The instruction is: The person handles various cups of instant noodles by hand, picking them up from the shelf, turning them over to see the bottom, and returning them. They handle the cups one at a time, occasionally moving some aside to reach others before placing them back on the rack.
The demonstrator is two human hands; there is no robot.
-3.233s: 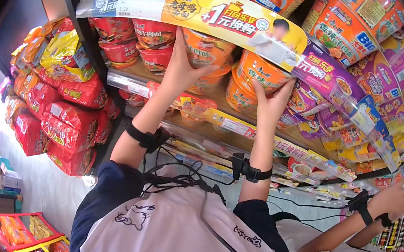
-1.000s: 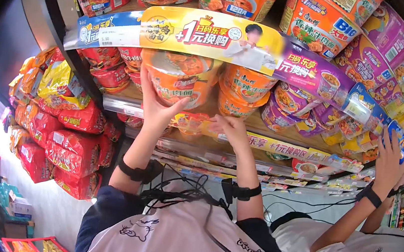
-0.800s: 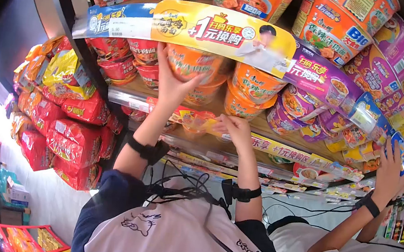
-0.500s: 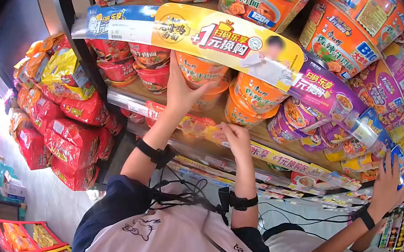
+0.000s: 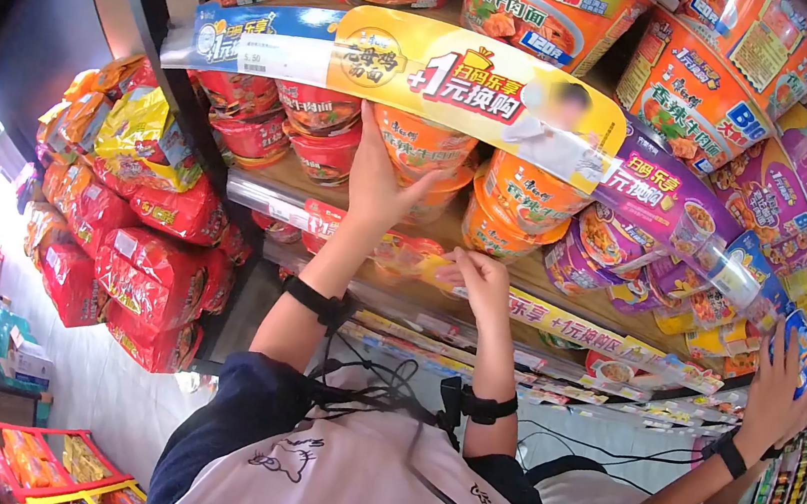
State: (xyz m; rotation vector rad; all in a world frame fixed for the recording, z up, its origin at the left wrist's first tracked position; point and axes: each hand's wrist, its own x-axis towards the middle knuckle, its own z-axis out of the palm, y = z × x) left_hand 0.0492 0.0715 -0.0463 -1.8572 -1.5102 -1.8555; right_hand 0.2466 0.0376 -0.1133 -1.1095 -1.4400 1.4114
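Observation:
My left hand (image 5: 382, 184) reaches under the yellow promotional strip (image 5: 387, 54) and grips an orange instant noodle bucket (image 5: 422, 143). Its thumb lies across the bucket's front, and the fingers run up the left side, their tips hidden by the strip. A second orange bucket (image 5: 441, 196) sits directly beneath that one. Lower down, my right hand (image 5: 480, 284) is closed in a pinch against the shelf-edge label strip (image 5: 566, 324); whatever lies between its fingertips is hidden. Both wrists wear black bands.
Red noodle bowls (image 5: 320, 153) stand left of my left hand; stacked orange buckets (image 5: 520, 206) and purple ones (image 5: 617, 238) are to the right. Red noodle multipacks (image 5: 154, 272) hang past the shelf's dark upright. On the right, another person's hand (image 5: 775, 383) holds a blue package (image 5: 805, 347).
The view has shifted slightly, so the shelf appears a little further right. Both my hands keep their places at the bucket and the shelf edge.

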